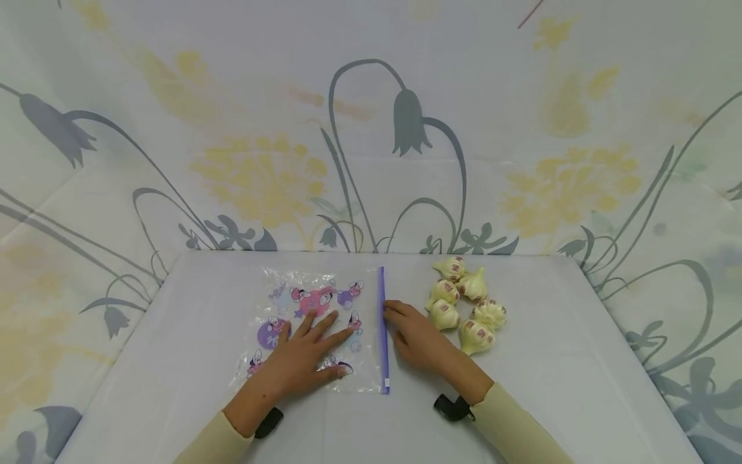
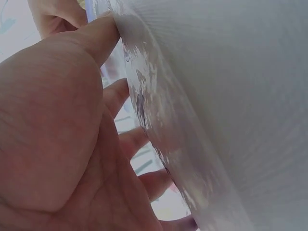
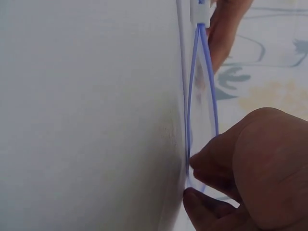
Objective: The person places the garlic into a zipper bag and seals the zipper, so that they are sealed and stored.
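Observation:
A clear slider zip bag [image 1: 366, 348] with pink and purple cartoon prints lies flat on the white table, its blue-purple zip edge on the right. My left hand [image 1: 304, 361] rests on it with fingers spread; in the left wrist view, the left hand's fingertips touch the plastic film [image 2: 159, 110]. At the zip edge, my right hand [image 1: 420, 335] has curled fingers. In the right wrist view, the right hand [image 3: 240, 168] pinches the rim of the bag's mouth, and the two blue rims [image 3: 215, 106] stand apart. The white slider [image 3: 199, 14] sits at the near end.
Several garlic bulbs [image 1: 476, 336] with reddish printed marks lie in a loose cluster right of my right hand. Behind the white table [image 1: 556, 361] rises a flower-patterned cloth [image 1: 371, 161]. A black wrist camera [image 1: 452, 407] shows under the right forearm.

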The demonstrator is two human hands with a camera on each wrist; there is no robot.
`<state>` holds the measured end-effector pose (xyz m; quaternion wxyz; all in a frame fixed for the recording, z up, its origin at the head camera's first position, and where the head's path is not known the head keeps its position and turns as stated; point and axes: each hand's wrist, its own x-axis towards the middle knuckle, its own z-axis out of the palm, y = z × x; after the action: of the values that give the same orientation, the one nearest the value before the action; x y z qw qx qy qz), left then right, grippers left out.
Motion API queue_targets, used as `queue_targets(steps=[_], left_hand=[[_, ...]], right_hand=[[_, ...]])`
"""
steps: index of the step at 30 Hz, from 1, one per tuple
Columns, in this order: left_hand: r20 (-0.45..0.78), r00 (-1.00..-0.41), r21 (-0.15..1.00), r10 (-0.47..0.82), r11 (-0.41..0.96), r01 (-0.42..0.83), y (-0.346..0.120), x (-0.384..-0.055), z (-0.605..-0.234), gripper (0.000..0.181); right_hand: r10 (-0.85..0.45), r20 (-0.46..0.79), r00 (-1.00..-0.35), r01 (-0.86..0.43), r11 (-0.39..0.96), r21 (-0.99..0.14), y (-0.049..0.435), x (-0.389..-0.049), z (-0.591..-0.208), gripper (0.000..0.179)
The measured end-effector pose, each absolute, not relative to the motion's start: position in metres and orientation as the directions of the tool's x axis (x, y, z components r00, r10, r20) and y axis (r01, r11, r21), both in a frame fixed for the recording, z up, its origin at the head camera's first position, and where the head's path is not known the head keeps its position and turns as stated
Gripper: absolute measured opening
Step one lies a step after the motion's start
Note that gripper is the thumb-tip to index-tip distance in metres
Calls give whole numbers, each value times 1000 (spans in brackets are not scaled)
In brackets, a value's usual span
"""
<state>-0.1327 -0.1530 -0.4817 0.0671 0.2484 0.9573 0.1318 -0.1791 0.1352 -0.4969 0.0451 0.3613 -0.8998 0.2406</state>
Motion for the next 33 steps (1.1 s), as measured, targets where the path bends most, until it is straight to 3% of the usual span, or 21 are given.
queue_targets(steps=[20, 27, 33], left_hand=[[-73, -851, 282, 520, 829, 482, -149, -139, -480, 74], [13, -778, 301, 628, 739, 602, -136, -145, -471, 75], [56, -709, 227, 703, 683, 695, -119, -155, -470, 71]], right_hand=[[-653, 185, -734, -664, 634, -397, 132, -200, -502, 50], [-657, 167, -735, -660, 636, -399, 130, -200, -502, 51], [-660, 162, -734, -660, 636, -400, 131, -199, -501, 52]])
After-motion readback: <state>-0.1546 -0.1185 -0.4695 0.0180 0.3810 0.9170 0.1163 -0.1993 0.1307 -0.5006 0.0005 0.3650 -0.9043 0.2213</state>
